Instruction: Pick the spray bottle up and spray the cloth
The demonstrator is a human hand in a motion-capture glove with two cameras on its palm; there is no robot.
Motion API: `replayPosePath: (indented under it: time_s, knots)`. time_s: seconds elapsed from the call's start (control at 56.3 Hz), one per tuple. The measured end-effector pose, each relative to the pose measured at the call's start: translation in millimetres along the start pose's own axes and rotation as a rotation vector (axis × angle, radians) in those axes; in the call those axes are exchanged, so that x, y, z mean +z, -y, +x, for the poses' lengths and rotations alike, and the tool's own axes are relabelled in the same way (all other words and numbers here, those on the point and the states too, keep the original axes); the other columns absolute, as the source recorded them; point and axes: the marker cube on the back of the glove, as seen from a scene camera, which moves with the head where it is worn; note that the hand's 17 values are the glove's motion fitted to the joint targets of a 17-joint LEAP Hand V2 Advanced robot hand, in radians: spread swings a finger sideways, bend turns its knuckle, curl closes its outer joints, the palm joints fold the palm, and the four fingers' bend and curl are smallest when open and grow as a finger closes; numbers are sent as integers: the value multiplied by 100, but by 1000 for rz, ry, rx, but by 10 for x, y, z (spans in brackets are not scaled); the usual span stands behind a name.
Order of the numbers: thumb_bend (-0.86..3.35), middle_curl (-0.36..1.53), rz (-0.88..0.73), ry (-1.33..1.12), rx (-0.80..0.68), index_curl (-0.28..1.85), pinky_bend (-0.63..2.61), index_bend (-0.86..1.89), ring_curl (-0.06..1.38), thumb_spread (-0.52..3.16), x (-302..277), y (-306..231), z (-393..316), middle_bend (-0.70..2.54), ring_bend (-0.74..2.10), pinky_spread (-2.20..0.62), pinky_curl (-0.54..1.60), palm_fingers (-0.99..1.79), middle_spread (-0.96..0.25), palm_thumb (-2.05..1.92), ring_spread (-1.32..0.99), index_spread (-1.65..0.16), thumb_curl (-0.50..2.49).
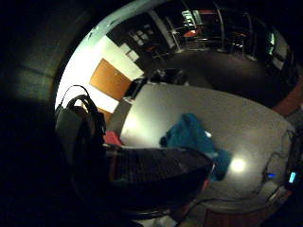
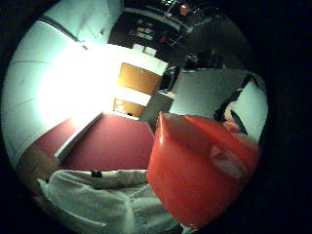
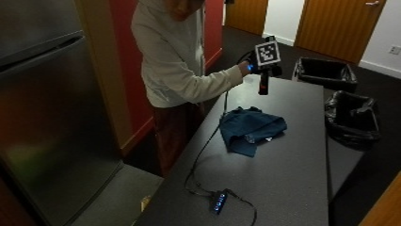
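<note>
My right hand (image 3: 258, 67), fingers wrapped around the red bottle (image 3: 264, 83), holds it lifted above the table (image 3: 294, 155), beyond the cloth (image 3: 252, 128). The cloth lies crumpled on the table; I judge the nozzle needs aiming down at it before spraying.

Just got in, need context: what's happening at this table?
A person stands at the table with the gloved right hand raised above it, gripping a red spray bottle that hangs down from the hand. A crumpled blue cloth lies on the tabletop nearer the camera, not under the bottle. The bottle is lifted; no spray is visible.
</note>
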Motion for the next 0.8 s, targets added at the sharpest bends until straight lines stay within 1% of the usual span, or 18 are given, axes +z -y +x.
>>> replayPosePath:
  time_s: [0.053, 0.178, 0.284, 0.338, 0.409, 0.426, 0.48, 0.497, 0.569, 0.657, 0.728, 0.764, 0.799]
  knots:
    - [-4, 49, 18, 127, -11, 53, 36, 38, 44, 11, 89, 4, -115, 58, 57, -24, 39, 138, -17, 96, -19, -15, 77]
    - [-4, 49, -73, 59, -7, 53, 36, 38, 44, 11, 327, -161, 178, 58, 57, -24, 39, 138, -17, 96, -19, -15, 77]
    - [-4, 49, -29, 194, -2, 53, 36, 37, 44, 11, 648, -155, 182, 58, 57, -24, 39, 138, -17, 96, -19, -15, 77]
    - [-4, 49, -27, 171, 3, 54, 36, 37, 44, 11, 830, -189, 289, 58, 57, -24, 39, 138, -17, 96, -19, -15, 77]
    - [-4, 49, 8, -9, 10, 53, 36, 37, 44, 11, 969, -196, 620, 58, 57, -24, 39, 137, -17, 96, -19, -15, 77]
    - [-3, 49, -1, 22, 14, 53, 36, 37, 44, 12, 1022, -222, 597, 58, 57, -24, 39, 137, -17, 96, -19, -15, 77]
    - [-4, 49, -20, 255, 29, 53, 36, 37, 44, 12, 1200, -288, 343, 58, 57, -24, 39, 137, -17, 96, -20, -15, 77]
    - [-4, 49, -14, 273, 33, 53, 36, 37, 44, 12, 1270, -294, 338, 58, 57, -24, 39, 137, -17, 96, -20, -15, 77]
    - [-4, 49, -15, 75, 53, 54, 36, 37, 44, 12, 1594, -348, 672, 58, 57, -25, 39, 137, -17, 96, -20, -15, 78]
    - [-4, 49, 48, 207, 68, 54, 36, 36, 44, 12, 1643, -294, 566, 58, 57, -25, 39, 137, -17, 96, -20, -15, 78]
    - [-3, 49, -31, 258, 58, 54, 36, 36, 44, 13, 2024, -421, 519, 57, 56, -25, 39, 136, -17, 97, -19, -15, 78]
    - [-3, 49, -54, 204, 56, 54, 36, 36, 44, 13, 2119, -460, 607, 57, 56, -25, 39, 136, -17, 97, -19, -15, 78]
    - [-4, 49, -75, 125, 53, 54, 36, 36, 44, 13, 2025, -493, 740, 57, 56, -25, 39, 136, -17, 97, -19, -15, 77]
